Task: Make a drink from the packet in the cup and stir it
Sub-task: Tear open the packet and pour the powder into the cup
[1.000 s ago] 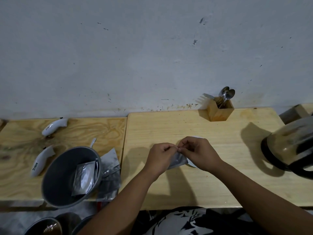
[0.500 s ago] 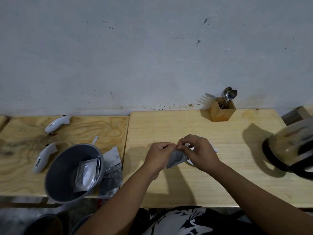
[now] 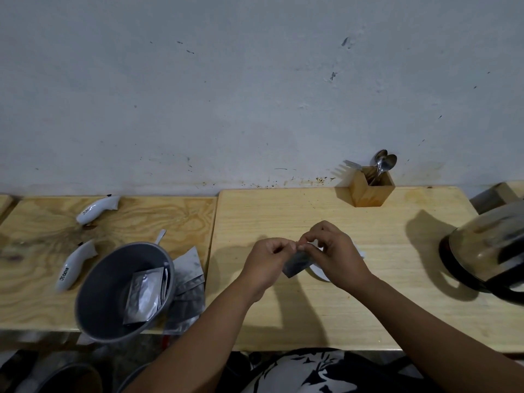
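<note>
A small silver packet hangs between my two hands above the middle of the light wooden table. My left hand pinches its top left corner and my right hand pinches the top edge beside it. Fingertips of both hands nearly touch. A white cup sits on the table mostly hidden under my right hand; only part of its rim shows. Spoons and a fork stand in a wooden holder at the back by the wall.
A glass kettle with a black base stands at the right edge. At the left, a grey bucket holds silver packets, with more packets beside it. Two white utility knives lie on the plywood table.
My hands and the packet have stayed over the cup. My right fingers have shifted their pinch along the packet's top edge; the packet hangs a bit more tilted.
</note>
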